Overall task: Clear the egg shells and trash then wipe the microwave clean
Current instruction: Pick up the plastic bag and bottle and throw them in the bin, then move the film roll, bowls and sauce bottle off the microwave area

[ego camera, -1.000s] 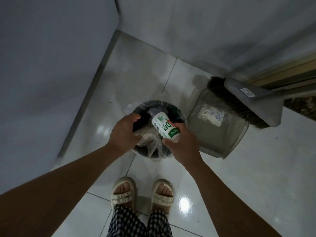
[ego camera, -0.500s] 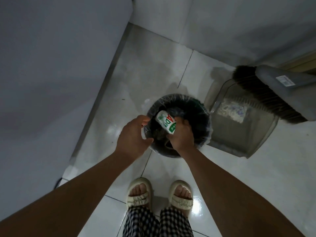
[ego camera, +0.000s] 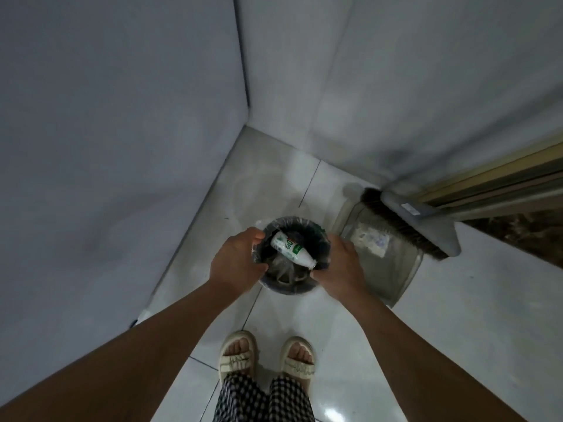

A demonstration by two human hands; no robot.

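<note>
Bottle (ego camera: 292, 249) in bin (ego camera: 286, 286), left hand (ego camera: 236, 259), right hand (ego camera: 338, 264) gripping rim

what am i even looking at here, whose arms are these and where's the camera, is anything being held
There is no machine here. The picture comes from a wide-angle camera worn on a person's head, looking down, so the two arms are that person's own, and their sandalled feet show at the bottom.

On the tiled floor, in a corner between walls, stands a small round bin lined with a clear bag. A white bottle with a green label lies inside it on crumpled plastic, and no hand holds it.

The left hand grips the bin's left rim. The right hand is at the right rim; whether it grips is hard to tell.

Right of the bin sit a clear dustpan and a grey brush.
</note>
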